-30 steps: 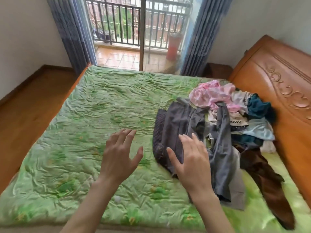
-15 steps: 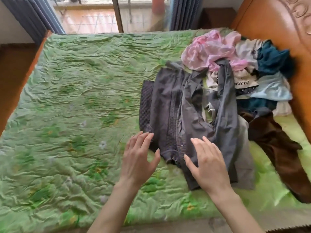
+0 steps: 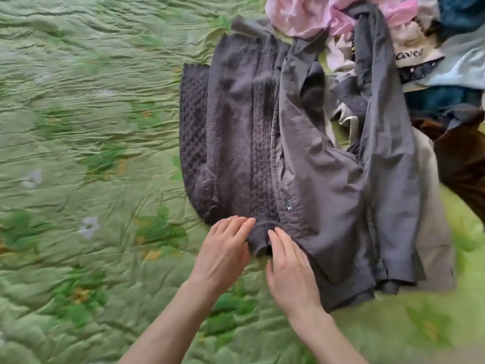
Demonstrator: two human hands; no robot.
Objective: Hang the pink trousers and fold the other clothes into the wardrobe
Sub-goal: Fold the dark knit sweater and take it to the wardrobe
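A dark grey knitted sweater [image 3: 236,122] lies flat on the green quilt [image 3: 91,127], its near hem toward me. My left hand [image 3: 224,252] and my right hand [image 3: 290,271] reach its near hem with fingers straight, one on each side of a bunched bit of knit. A grey woven jacket [image 3: 341,185] overlaps the sweater's right side. The pink trousers [image 3: 301,14] lie crumpled at the top of the pile, partly under the jacket's sleeve.
More clothes are heaped at the right: a white printed garment [image 3: 412,53], a teal garment [image 3: 462,14], a light blue one [image 3: 456,69], a brown one [image 3: 462,158] and a beige one [image 3: 430,232]. Bare quilt stretches to the left.
The view has dropped lower and closer to the bed. Both hands moved forward from hovering above the quilt to the sweater's near hem, now close together.
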